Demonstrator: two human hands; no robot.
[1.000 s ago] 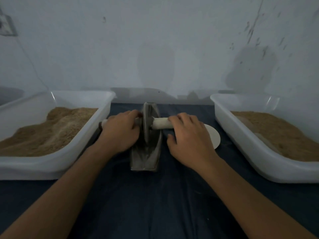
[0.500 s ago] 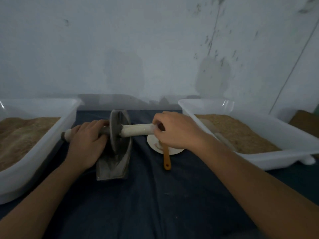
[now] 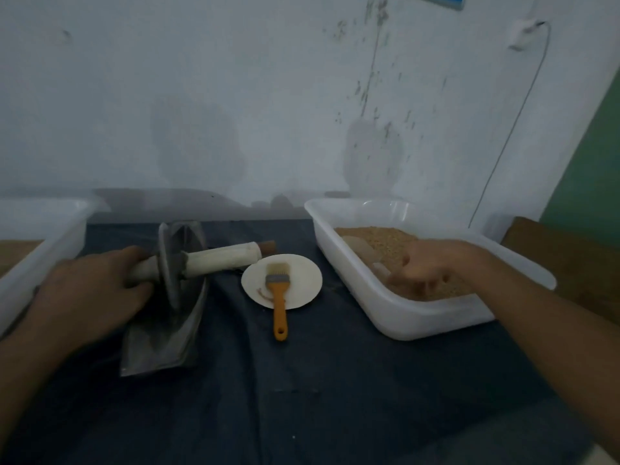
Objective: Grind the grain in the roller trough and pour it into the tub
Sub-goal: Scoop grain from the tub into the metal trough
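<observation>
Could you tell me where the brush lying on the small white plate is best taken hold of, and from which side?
Probably by the orange handle of the brush, where it sticks out past the near rim of the small white plate over the dark cloth. Come from above on the near side; the bristles point away toward the wall.

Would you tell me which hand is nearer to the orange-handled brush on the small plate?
Right, narrowly. The right hand is over the grain in the tub beside the brush; the left hand grips the roller handle beyond the trough.
</observation>
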